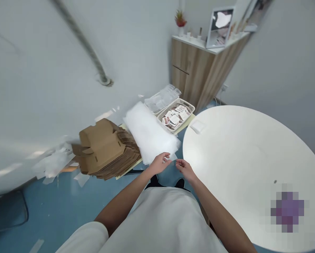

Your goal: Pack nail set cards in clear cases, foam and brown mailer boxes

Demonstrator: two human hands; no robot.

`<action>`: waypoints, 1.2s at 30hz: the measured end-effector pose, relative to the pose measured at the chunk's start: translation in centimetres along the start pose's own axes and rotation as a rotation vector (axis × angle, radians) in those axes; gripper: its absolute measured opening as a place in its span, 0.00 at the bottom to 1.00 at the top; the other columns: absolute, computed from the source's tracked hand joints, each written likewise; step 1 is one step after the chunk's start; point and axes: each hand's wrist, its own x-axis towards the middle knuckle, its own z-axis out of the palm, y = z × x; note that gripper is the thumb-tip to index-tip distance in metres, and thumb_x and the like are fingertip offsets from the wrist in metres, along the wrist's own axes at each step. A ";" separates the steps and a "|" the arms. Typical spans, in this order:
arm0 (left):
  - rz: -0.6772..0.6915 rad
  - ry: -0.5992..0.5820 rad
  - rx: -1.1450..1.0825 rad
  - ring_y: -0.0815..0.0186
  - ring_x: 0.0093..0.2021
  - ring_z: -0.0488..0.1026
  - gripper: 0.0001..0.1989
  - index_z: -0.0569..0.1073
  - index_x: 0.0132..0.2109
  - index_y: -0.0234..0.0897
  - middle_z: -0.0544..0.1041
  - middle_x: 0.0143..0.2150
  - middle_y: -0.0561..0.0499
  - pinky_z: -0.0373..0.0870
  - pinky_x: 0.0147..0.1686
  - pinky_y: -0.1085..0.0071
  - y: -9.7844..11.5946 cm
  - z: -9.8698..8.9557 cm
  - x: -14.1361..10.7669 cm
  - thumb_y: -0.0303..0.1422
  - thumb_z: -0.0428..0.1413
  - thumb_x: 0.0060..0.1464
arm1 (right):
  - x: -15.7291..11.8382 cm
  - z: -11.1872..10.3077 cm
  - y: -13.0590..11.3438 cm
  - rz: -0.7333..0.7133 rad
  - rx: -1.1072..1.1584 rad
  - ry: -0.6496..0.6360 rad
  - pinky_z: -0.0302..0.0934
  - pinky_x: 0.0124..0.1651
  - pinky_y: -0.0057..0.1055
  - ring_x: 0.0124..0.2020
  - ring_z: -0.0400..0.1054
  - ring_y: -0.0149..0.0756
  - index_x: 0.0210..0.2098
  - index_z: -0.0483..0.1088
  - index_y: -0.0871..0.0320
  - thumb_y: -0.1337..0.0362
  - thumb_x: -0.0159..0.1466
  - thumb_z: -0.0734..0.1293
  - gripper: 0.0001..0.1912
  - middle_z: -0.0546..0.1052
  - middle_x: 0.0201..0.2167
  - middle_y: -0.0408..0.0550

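My left hand is at the near edge of a thick stack of white foam sheets. Its fingers are bent, with a gap between them and the thumb. Across from it, my right hand is beside the rim of the round white table, fingers loosely curved and slightly apart. A small pale, translucent flap shows between the two hands; whether either hand touches it I cannot tell. Left of the foam lies a pile of flattened brown cardboard boxes, the top one partly folded up.
A white basket of printed cards and a tray of clear plastic packs stand behind the foam. A small white packet lies on the round table's left edge. Crumpled plastic is at left, and a wooden cabinet stands behind.
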 end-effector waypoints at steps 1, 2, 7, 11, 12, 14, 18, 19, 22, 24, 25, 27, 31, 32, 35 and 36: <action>0.030 0.053 0.018 0.67 0.38 0.71 0.17 0.67 0.47 0.39 0.71 0.45 0.46 0.68 0.35 0.71 -0.2 -1.2 -0.5 0.38 0.52 0.49 | 0.6 0.9 -0.6 -0.027 -0.037 -0.023 0.61 0.36 0.32 0.36 0.66 0.34 0.43 0.67 0.57 0.57 0.52 0.63 0.19 0.71 0.38 0.49; 0.061 0.112 0.041 0.67 0.39 0.70 0.17 0.67 0.47 0.39 0.71 0.46 0.47 0.68 0.35 0.71 -0.5 -2.6 -1.1 0.37 0.51 0.50 | 1.2 1.9 -1.2 -0.058 -0.076 -0.049 0.61 0.37 0.32 0.36 0.66 0.34 0.43 0.67 0.57 0.57 0.52 0.63 0.19 0.71 0.39 0.49; 0.163 0.410 0.169 0.64 0.44 0.68 0.15 0.67 0.47 0.40 0.68 0.47 0.47 0.66 0.42 0.69 -3.0 -11.2 -5.3 0.38 0.49 0.52 | 4.1 9.9 -5.5 -0.284 -0.289 -0.197 0.61 0.38 0.33 0.33 0.65 0.32 0.44 0.65 0.57 0.59 0.54 0.62 0.18 0.71 0.39 0.49; 0.084 0.538 0.227 0.61 0.47 0.66 0.20 0.64 0.51 0.41 0.67 0.49 0.46 0.64 0.44 0.67 -7.1 -17.4 -8.6 0.43 0.47 0.53 | 5.9 17.8 -9.5 -0.515 -0.469 -0.233 0.61 0.38 0.33 0.33 0.65 0.33 0.47 0.63 0.56 0.61 0.54 0.62 0.20 0.70 0.39 0.48; 0.031 0.542 0.240 0.60 0.48 0.66 0.22 0.63 0.52 0.41 0.66 0.50 0.46 0.64 0.44 0.66 -8.3 -18.5 -9.3 0.45 0.46 0.52 | 6.2 19.5 -10.3 -0.575 -0.535 -0.189 0.60 0.40 0.33 0.35 0.65 0.33 0.48 0.62 0.56 0.61 0.54 0.63 0.22 0.70 0.40 0.48; -0.071 0.521 0.260 0.57 0.50 0.64 0.26 0.61 0.54 0.39 0.65 0.51 0.44 0.63 0.45 0.64 -10.8 -20.0 -10.3 0.48 0.45 0.52 | 6.7 22.5 -11.7 -0.677 -0.695 -0.105 0.59 0.43 0.34 0.40 0.64 0.36 0.52 0.58 0.56 0.61 0.54 0.63 0.26 0.68 0.43 0.50; -0.183 0.511 0.235 0.56 0.51 0.63 0.31 0.59 0.55 0.35 0.61 0.54 0.41 0.62 0.47 0.63 -14.7 -21.1 -11.8 0.51 0.43 0.51 | 7.5 25.9 -13.3 -0.741 -1.115 0.001 0.57 0.43 0.35 0.45 0.63 0.42 0.54 0.55 0.59 0.64 0.54 0.64 0.29 0.67 0.46 0.55; -0.187 0.512 0.219 0.57 0.51 0.63 0.31 0.58 0.56 0.35 0.60 0.54 0.41 0.62 0.46 0.64 -15.2 -21.2 -12.0 0.51 0.43 0.51 | 7.6 26.4 -13.5 -0.724 -1.216 0.037 0.57 0.41 0.35 0.44 0.64 0.43 0.53 0.56 0.59 0.66 0.54 0.63 0.26 0.68 0.45 0.56; -0.150 0.491 0.215 0.56 0.50 0.63 0.33 0.58 0.56 0.36 0.61 0.54 0.42 0.63 0.45 0.65 -15.7 -21.1 -12.1 0.52 0.46 0.48 | 7.9 27.3 -14.2 -0.668 -1.457 0.110 0.53 0.39 0.34 0.37 0.68 0.40 0.43 0.63 0.60 0.72 0.57 0.58 0.14 0.72 0.38 0.56; -0.107 0.462 0.262 0.54 0.51 0.62 0.35 0.59 0.56 0.37 0.62 0.53 0.43 0.62 0.46 0.64 -15.4 -21.0 -11.8 0.52 0.50 0.44 | 7.9 27.6 -14.9 -0.669 -1.550 0.096 0.51 0.39 0.34 0.33 0.69 0.39 0.37 0.63 0.62 0.74 0.57 0.55 0.10 0.73 0.32 0.55; -0.090 0.451 0.295 0.53 0.51 0.62 0.35 0.60 0.55 0.37 0.63 0.52 0.43 0.62 0.46 0.64 -15.2 -20.9 -11.7 0.52 0.52 0.42 | 7.9 27.7 -15.2 -0.675 -1.564 0.083 0.50 0.39 0.34 0.31 0.69 0.38 0.36 0.63 0.63 0.74 0.58 0.55 0.09 0.74 0.29 0.54; -0.060 0.440 0.356 0.52 0.51 0.62 0.33 0.63 0.54 0.37 0.65 0.50 0.42 0.61 0.46 0.62 -14.8 -20.9 -11.4 0.50 0.53 0.42 | 7.7 27.7 -16.0 -0.676 -1.530 0.058 0.50 0.38 0.33 0.29 0.68 0.38 0.38 0.61 0.63 0.71 0.60 0.53 0.09 0.74 0.25 0.52; 0.039 0.437 0.386 0.55 0.48 0.64 0.25 0.67 0.49 0.36 0.66 0.48 0.43 0.62 0.46 0.63 -14.8 -21.6 -11.3 0.47 0.51 0.48 | 7.7 26.7 -17.1 -0.601 -1.309 0.055 0.50 0.30 0.30 0.27 0.67 0.38 0.42 0.58 0.62 0.65 0.63 0.49 0.13 0.73 0.26 0.50; 0.082 0.426 0.380 0.57 0.47 0.65 0.23 0.67 0.48 0.36 0.66 0.48 0.44 0.62 0.45 0.64 -14.8 -21.9 -11.4 0.46 0.49 0.50 | 7.8 26.4 -17.2 -0.576 -1.238 0.051 0.51 0.29 0.29 0.27 0.67 0.38 0.43 0.58 0.61 0.63 0.63 0.48 0.14 0.73 0.26 0.50; 0.170 0.378 0.415 0.63 0.40 0.68 0.17 0.70 0.41 0.36 0.69 0.41 0.46 0.63 0.41 0.68 -14.8 -22.6 -11.2 0.40 0.41 0.57 | 7.4 25.4 -17.1 -0.579 -1.053 0.054 0.54 0.31 0.30 0.30 0.67 0.38 0.45 0.57 0.60 0.61 0.63 0.48 0.15 0.73 0.29 0.49; 0.172 0.370 0.451 0.64 0.37 0.69 0.17 0.70 0.38 0.36 0.70 0.37 0.47 0.63 0.39 0.68 -14.7 -22.7 -11.1 0.37 0.39 0.58 | 7.0 25.3 -17.0 -0.630 -1.024 0.085 0.55 0.33 0.31 0.33 0.67 0.38 0.46 0.57 0.60 0.61 0.63 0.48 0.16 0.73 0.32 0.50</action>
